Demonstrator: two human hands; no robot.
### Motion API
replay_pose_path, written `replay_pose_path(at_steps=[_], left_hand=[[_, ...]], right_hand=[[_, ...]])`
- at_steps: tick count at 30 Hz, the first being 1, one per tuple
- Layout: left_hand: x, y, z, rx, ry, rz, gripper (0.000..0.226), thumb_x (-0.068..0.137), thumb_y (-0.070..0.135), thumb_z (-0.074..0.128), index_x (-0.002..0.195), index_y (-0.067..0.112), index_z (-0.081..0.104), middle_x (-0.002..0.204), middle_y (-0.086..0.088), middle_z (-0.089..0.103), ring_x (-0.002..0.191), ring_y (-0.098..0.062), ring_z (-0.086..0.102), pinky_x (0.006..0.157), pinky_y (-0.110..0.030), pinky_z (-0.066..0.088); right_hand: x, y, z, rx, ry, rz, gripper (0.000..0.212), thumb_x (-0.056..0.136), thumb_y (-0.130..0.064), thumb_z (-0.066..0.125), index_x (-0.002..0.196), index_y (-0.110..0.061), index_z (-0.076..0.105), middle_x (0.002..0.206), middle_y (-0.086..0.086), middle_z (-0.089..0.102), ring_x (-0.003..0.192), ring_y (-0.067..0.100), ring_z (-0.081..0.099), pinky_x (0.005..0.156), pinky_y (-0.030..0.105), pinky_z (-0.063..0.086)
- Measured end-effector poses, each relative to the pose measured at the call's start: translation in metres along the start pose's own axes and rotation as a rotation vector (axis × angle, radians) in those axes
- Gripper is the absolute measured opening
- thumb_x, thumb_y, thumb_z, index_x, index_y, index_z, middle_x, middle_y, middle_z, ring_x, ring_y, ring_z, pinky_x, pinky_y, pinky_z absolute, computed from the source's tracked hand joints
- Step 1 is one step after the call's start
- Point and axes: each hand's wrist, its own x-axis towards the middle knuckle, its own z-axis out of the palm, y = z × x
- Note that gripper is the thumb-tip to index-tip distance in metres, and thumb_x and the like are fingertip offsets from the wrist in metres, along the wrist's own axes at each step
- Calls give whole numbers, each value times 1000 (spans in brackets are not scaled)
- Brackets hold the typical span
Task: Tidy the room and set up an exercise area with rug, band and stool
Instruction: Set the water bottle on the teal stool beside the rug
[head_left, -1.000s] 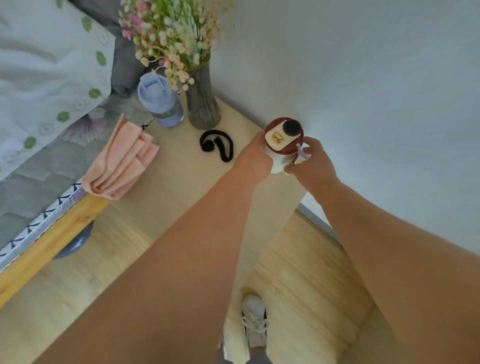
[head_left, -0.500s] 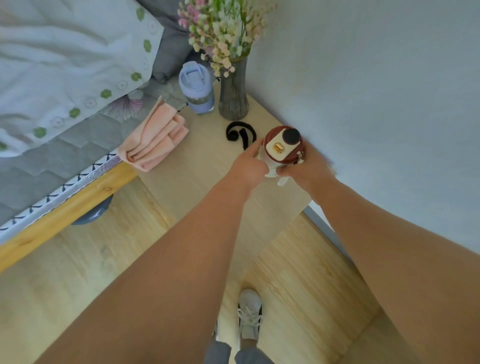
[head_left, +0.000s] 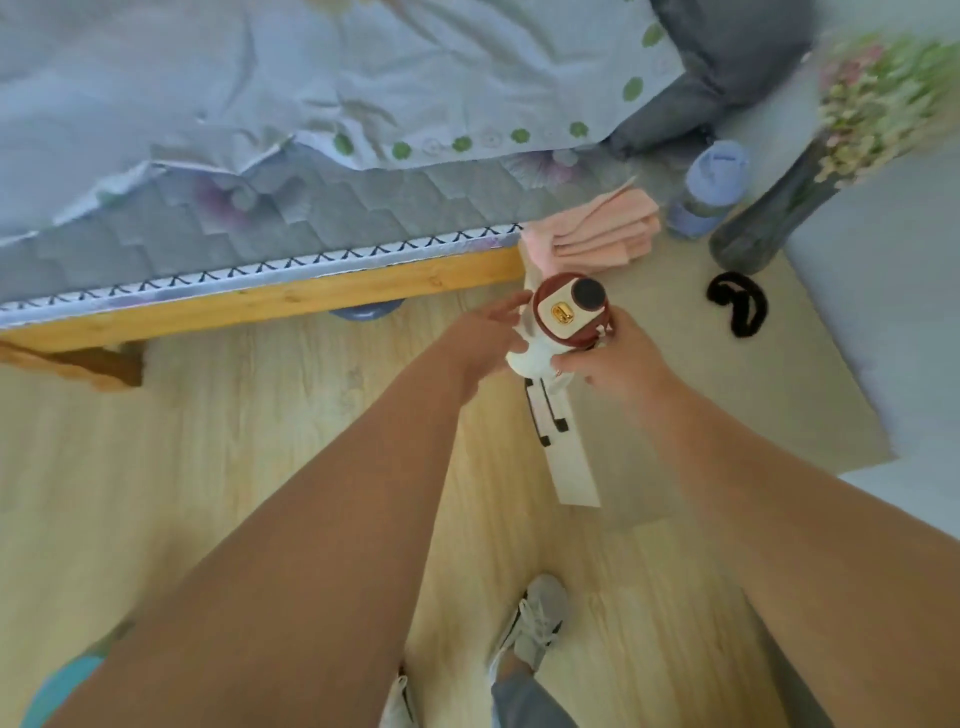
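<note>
1. While both hands hold a small bottle at mid-frame, the bed spreads across the whole far-left side of the grip, its pale quilt rumpled over a grey mattress and a wooden rail.
2. Below the grip lies the wooden floor, where a grey sneaker stands.
3. To the right of the grip sits a low light-wood table against the wall.
4. At the table's far end, beyond and right of the grip, stand a dark vase of blurred flowers and a lilac tumbler; a folded pink cloth lies just beyond the grip.
5. A black band lies coiled on the table, right of the grip and apart from it.
6. The left hand has its fingers partly spread along the bottle's left side, touching it.
7. The right hand is curled around the right side.
8. Between them the bottle, white with a dark-red cap, is lifted clear of the table; a white strap hangs beneath.
</note>
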Motion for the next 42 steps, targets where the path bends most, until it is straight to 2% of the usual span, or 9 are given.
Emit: replay_pose_path(at_steps=[5,8,15,23,27,30,35,38,42], left_hand=[[-72,-80,-104,-196,133,-55,62,84,-11,48,135,25,54,136,-2,55,124,-23,50,76,-22,45],[-112,-124,-149,-307,227,-92,53,89,0,55,137,23,53,132,-5,59,119,-21,54,71,-21,44],[-207,-249,-245,-585,533,-193,43,88,19,64,129,29,60,124,-3,64,117,-19,58,90,-29,48],[-319,-378,-310,-991,766,-277,43,89,9,57,129,25,58,124,-3,63,120,-20,56,105,-36,46],[-360,-433,-334,-1140,831,-278,25,92,13,53,100,30,69,110,4,67,115,-14,58,104,-34,47],[-387,-476,-351,-1213,892,-297,27,94,19,53,118,27,64,122,2,63,118,-15,57,102,-32,48],[-415,-535,-375,-1351,953,-315,13,96,24,50,100,23,62,121,-1,59,117,-17,56,93,-29,47],[-417,-569,-388,-1386,981,-340,25,97,26,49,119,16,57,126,-3,57,118,-18,55,94,-30,48],[-413,-600,-407,-1390,986,-398,12,98,26,49,98,19,60,108,-7,56,98,-20,56,98,-34,48]], right_hand=[[-41,-22,119,-187,-242,-22,75,65,-7,83,132,-15,48,127,1,60,117,23,56,100,47,49],[-67,-28,186,-228,-352,6,74,67,-9,82,132,-19,48,116,-6,59,111,17,56,99,45,50],[-141,-26,350,-393,-572,-22,73,70,-10,80,134,-23,49,128,0,59,118,21,58,99,42,50],[-238,-9,511,-653,-892,-44,68,70,-10,79,131,-26,52,120,0,63,108,22,63,97,41,51],[-285,9,571,-707,-959,7,71,73,-6,76,135,-29,49,121,0,63,104,21,65,84,35,56],[-314,25,618,-763,-989,13,72,73,-2,74,135,-30,49,122,0,62,108,23,63,91,41,54],[-344,51,683,-829,-1036,-5,74,76,1,71,138,-28,44,121,-1,61,113,22,59,92,38,51],[-350,69,722,-893,-1059,-33,73,76,2,72,137,-26,45,119,-2,59,117,22,55,100,43,47],[-345,92,770,-977,-1134,-35,75,80,3,67,143,-27,40,130,-2,57,122,21,52,105,44,43]])
